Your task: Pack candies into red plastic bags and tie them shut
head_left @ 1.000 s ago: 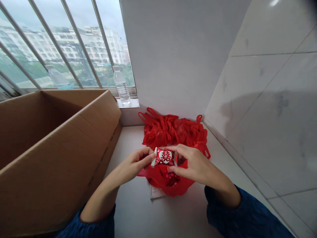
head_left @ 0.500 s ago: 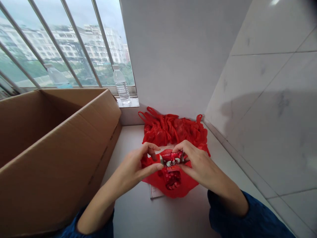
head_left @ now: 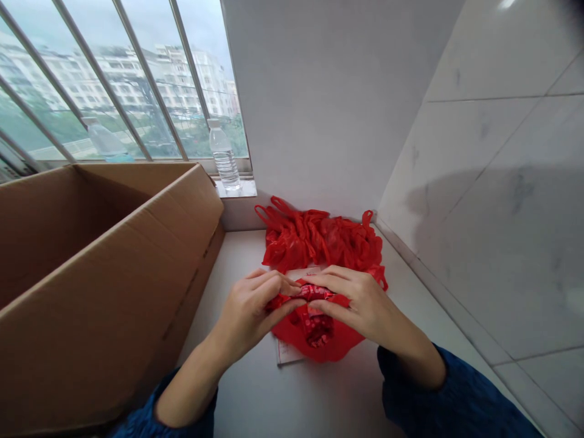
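A small shiny red wrapped packet lies between my two hands, above the white surface. My left hand pinches its left end between thumb and fingers. From the right, my right hand grips it, fingers over the top and thumb below. A second shiny red packet sits just beneath, on a spread red plastic bag. Part of both packets is hidden by my fingers. Under the bag, the corner of a white printed sheet or booklet sticks out.
A large open cardboard box stands on the left. Crumpled red plastic bags are heaped against the back wall. A clear bottle stands on the window sill, with a second bottle behind the box. A tiled wall rises on the right.
My left hand has closed onto the packet's left end. The packet's printed face has turned out of sight, and my right fingers now reach farther over it.
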`<action>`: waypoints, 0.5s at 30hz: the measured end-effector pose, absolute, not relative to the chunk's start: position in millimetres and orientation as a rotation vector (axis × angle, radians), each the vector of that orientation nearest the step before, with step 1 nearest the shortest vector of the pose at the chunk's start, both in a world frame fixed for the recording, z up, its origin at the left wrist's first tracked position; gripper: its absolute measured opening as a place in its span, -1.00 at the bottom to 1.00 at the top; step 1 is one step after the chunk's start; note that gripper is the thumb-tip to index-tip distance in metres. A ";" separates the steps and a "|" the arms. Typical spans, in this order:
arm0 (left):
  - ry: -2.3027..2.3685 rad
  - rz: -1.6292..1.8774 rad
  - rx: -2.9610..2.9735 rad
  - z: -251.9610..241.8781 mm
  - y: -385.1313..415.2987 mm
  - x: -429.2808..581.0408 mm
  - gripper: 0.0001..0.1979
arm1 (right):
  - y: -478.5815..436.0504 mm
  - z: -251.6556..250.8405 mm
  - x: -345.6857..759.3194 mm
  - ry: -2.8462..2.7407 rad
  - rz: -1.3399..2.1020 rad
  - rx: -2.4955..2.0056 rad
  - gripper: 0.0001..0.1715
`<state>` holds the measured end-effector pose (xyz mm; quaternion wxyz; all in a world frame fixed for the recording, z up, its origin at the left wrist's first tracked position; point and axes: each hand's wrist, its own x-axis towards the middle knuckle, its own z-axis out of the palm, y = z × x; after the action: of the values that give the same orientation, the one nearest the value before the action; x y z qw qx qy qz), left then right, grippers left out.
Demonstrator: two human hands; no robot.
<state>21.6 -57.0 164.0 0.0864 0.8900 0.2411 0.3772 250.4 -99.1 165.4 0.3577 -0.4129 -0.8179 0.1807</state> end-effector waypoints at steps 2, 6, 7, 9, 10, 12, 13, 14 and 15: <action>0.671 1.139 2.666 163.7 -56.2 21.7 -0.92 | -97.9 165.7 250.3 -2.116 0.446 -1.056 -0.65; 0.628 1.073 2.667 168.7 -56.1 16.0 -0.96 | -100.4 167.0 255.7 -2.132 0.414 -1.062 -0.62; 0.642 1.048 2.651 171.5 -57.1 13.0 -0.94 | -103.2 167.9 258.4 -2.140 0.409 -1.090 -0.63; 0.675 1.037 2.584 178.1 -60.6 6.1 -0.90 | -111.3 169.7 263.8 -2.168 0.420 -1.189 -0.67; 0.679 1.039 2.539 181.5 -63.2 2.9 -0.89 | -116.0 170.1 265.4 -2.189 0.440 -1.254 -0.69; 0.653 1.003 2.456 187.6 -69.5 -1.6 -0.85 | -124.2 168.8 264.1 -2.240 0.483 -1.397 -0.74; 0.627 0.960 2.424 190.1 -73.0 -2.5 -0.84 | -126.9 167.0 261.0 -2.269 0.493 -1.472 -0.76; 0.594 0.902 2.398 192.2 -76.3 -2.5 -0.82 | -128.1 164.5 256.3 -2.296 0.486 -1.544 -0.80; 0.557 0.852 2.375 193.9 -79.2 -1.8 -0.78 | -127.8 161.5 250.6 -2.320 0.458 -1.603 -0.83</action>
<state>-1.8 -79.2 193.9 0.2753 0.8837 0.2073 0.3168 250.6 -127.8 161.5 0.1417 -0.5555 -0.8038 0.1586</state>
